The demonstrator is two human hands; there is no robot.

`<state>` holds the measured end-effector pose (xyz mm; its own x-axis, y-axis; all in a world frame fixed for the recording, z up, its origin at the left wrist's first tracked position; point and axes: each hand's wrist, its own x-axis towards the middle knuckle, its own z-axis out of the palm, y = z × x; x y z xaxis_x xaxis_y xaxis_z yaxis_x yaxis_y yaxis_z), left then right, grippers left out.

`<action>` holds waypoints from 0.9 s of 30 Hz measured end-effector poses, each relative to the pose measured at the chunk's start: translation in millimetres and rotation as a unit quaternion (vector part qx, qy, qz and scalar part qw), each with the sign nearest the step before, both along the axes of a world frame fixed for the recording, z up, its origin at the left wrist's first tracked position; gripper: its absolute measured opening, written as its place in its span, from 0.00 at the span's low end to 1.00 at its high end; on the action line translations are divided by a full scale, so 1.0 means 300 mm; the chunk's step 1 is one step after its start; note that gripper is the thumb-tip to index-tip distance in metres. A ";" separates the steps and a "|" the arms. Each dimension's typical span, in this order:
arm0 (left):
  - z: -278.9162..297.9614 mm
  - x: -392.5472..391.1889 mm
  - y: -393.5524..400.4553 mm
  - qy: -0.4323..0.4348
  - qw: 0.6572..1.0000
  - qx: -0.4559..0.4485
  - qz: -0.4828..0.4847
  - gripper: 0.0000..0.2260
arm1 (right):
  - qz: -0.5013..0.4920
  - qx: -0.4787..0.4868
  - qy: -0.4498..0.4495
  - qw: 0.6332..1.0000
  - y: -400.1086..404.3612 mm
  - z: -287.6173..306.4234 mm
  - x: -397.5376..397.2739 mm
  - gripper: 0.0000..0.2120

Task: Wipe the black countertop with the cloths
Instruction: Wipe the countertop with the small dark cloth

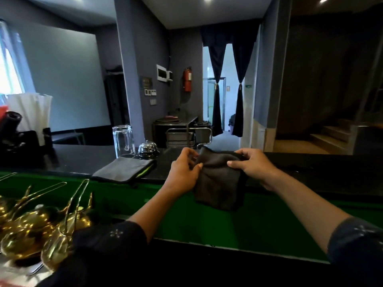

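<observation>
While both hands, left hand and right hand, grasp the dark cloth above the black worktop, a wide wipe leftward could knock the upturned glass or the service bell.

Both hands gripping dark cloth over black countertop, grey cloth nearby

The black countertop is long, dark and shiny. It runs from side to side. A grey cloth lies folded flat on it, near its front edge. This cloth has a dark border and a bit of bright green on one side. A dark brown cloth is held up over the front edge. It hangs down, soft and crumpled.
</observation>
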<state>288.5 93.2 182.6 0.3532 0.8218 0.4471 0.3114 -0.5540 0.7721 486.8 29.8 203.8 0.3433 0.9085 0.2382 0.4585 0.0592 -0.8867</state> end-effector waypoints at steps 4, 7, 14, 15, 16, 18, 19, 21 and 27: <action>0.001 -0.034 0.160 0.050 0.997 0.000 0.050 0.09 | -0.018 -0.035 -0.064 0.997 0.220 -0.017 -0.050 0.12; -0.013 -0.023 0.268 0.081 0.994 0.013 0.071 0.07 | -0.040 -0.058 -0.095 0.993 0.355 -0.051 -0.069 0.14; -0.010 -0.039 0.445 0.191 0.976 0.040 0.098 0.12 | -0.081 -0.054 -0.266 0.959 0.471 -0.021 -0.043 0.28; -0.012 -0.059 0.462 0.251 0.959 0.065 0.114 0.14 | -0.068 -0.040 -0.307 0.949 0.465 -0.019 -0.055 0.31; -0.017 -0.082 0.474 0.306 0.941 0.081 0.123 0.16 | -0.038 -0.021 -0.338 0.940 0.458 -0.018 -0.075 0.31; -0.035 -0.123 0.482 0.386 0.913 0.075 0.110 0.19 | 0.035 -0.020 -0.393 0.919 0.452 -0.043 -0.132 0.32; -0.045 -0.136 0.481 0.409 0.905 0.064 0.099 0.20 | 0.057 -0.052 -0.411 0.909 0.457 -0.065 -0.162 0.33; -0.065 -0.147 0.471 0.418 0.903 0.041 0.087 0.20 | 0.067 -0.148 -0.423 0.891 0.481 -0.112 -0.213 0.35; -0.084 -0.148 0.431 0.387 0.913 0.033 0.126 0.20 | 0.033 -0.237 -0.444 0.863 0.629 -0.140 -0.317 0.33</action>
<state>244.1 222.4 157.4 0.3871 0.9011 0.1954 0.8740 -0.4261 0.2335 391.7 218.4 161.9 0.1603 0.9868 -0.0221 0.9797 -0.1618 -0.1184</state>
